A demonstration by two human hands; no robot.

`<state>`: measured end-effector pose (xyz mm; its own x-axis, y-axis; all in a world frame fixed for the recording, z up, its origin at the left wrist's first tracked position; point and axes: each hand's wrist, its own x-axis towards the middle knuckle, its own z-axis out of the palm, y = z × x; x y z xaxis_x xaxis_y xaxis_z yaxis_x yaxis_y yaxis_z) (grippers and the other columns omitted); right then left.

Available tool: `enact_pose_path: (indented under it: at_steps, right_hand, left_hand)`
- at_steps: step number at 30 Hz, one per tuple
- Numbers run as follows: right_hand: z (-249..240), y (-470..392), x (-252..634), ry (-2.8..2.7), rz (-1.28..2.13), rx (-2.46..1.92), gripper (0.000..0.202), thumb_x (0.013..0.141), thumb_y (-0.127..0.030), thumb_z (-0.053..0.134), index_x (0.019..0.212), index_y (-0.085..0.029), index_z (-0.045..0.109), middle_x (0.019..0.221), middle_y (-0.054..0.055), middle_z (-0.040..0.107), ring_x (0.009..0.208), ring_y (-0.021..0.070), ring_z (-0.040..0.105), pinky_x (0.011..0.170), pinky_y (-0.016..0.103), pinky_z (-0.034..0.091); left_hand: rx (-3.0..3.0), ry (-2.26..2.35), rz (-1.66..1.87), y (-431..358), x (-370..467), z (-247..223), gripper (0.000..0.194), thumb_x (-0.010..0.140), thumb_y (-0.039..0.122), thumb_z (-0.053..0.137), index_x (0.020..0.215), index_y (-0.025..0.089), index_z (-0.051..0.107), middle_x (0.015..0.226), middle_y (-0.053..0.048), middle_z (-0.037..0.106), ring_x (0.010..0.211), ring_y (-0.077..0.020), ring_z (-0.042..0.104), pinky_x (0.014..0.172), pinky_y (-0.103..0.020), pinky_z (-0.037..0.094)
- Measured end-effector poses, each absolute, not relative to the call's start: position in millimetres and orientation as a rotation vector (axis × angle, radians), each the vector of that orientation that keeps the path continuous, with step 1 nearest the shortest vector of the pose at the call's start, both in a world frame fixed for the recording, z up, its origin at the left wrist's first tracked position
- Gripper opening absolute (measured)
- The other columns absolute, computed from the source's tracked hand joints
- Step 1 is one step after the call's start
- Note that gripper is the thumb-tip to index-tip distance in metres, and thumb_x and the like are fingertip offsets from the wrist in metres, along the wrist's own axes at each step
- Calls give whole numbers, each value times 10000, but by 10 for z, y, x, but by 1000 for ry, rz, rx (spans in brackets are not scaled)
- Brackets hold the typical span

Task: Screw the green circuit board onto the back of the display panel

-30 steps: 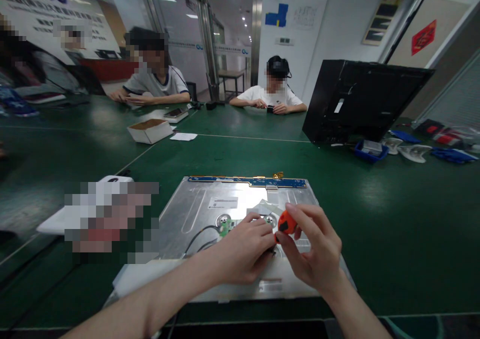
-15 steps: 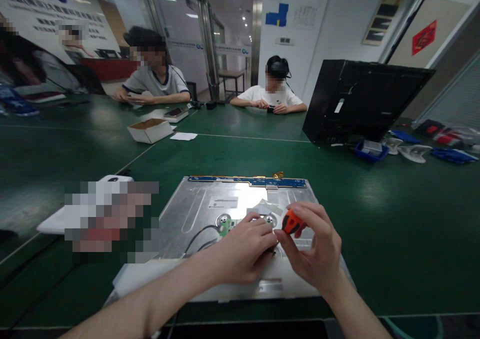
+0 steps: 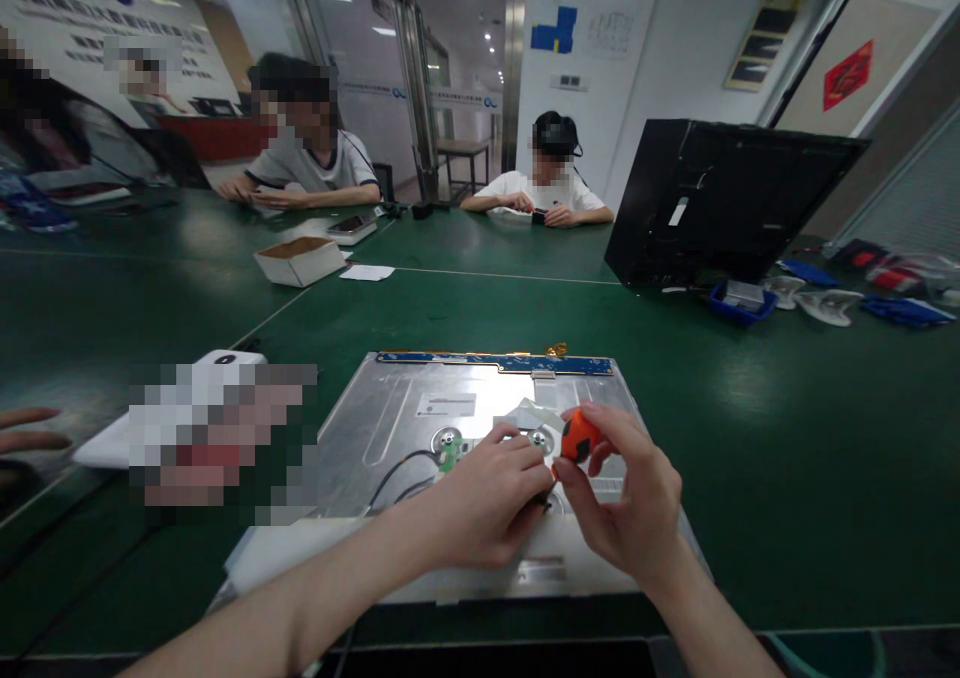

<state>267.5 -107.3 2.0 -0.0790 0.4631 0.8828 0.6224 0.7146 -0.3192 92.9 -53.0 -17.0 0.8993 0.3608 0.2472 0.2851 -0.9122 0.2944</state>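
Screwdriver (image 3: 577,435), with a stubby orange handle marked black, is gripped by the right hand (image 3: 626,503) at lower centre, over the silver panel (image 3: 420,408). The left hand (image 3: 487,498) is pressed, fingers curled, beside it.

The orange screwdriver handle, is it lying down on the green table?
No, the right hand holds the orange screwdriver handle up over the metal panel.

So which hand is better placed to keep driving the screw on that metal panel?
Probably the right hand: it grips the orange screwdriver over the metal panel; the left hand rests beside its tip.
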Motion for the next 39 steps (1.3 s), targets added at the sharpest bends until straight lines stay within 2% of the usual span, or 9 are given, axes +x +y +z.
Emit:
enact_pose_path:
  at_steps: [6,11,14,19,24,31,35,39]
  right_hand:
    - [25,-1053,2675,-1693,-216,-847,465,906,-153,615,1347,-229,488,1020,80,654,766,162,649,503,251,571]
    - [58,-1070,2666,-1695,-199,-849,451,905,-115,600,1334,-228,522,1070,82,595,745,138,640,542,257,592]
    - [51,-1078,2665,-1695,-195,-874,450,903,-116,575,1338,-219,527,1049,83,610,787,164,647,529,266,582]
    - [22,-1093,2674,-1717,-146,-883,484,884,-97,542,1362,-153,487,1071,115,664,721,156,630,482,252,539]
    - [9,-1094,2675,-1707,-152,-901,473,893,-127,556,1356,-166,472,1046,106,689,686,152,636,495,256,548]
    - [-16,-1048,2682,-1672,-159,-828,513,873,-125,651,1340,-224,463,997,69,634,786,170,641,499,236,549]
    - [15,-1060,2683,-1673,-208,-838,450,884,-129,659,1307,-209,527,1026,72,583,808,159,630,590,263,591]
    - [38,-1075,2669,-1694,-208,-861,445,904,-127,632,1334,-187,537,1006,64,613,763,144,629,569,250,575]
  left_hand:
    - [2803,478,431,-524,928,-178,151,853,169,576,996,207,607,1004,-80,684,959,-261,624,967,-444,400]
    - [2807,477,419,-526,927,-175,152,853,162,582,998,200,607,1012,-83,685,971,-265,623,972,-445,396]
    - [2808,483,422,-526,929,-172,154,857,162,581,1004,199,608,1006,-83,689,961,-262,626,968,-444,399]
    - [2812,482,416,-521,932,-169,136,849,168,593,978,203,613,993,-80,693,948,-261,626,970,-454,396]
    - [2812,482,412,-520,932,-176,189,840,160,593,1023,203,612,997,-77,689,949,-260,628,969,-443,396]
    - [2810,479,416,-528,926,-174,183,849,162,591,1026,203,604,1006,-73,684,951,-252,627,955,-422,398]
    - [2813,482,428,-529,928,-181,159,864,163,582,1016,203,604,1011,-74,683,961,-254,627,961,-428,395]
    - [2821,499,428,-526,932,-189,140,870,169,581,1005,197,604,1021,-81,688,973,-259,627,969,-435,390]
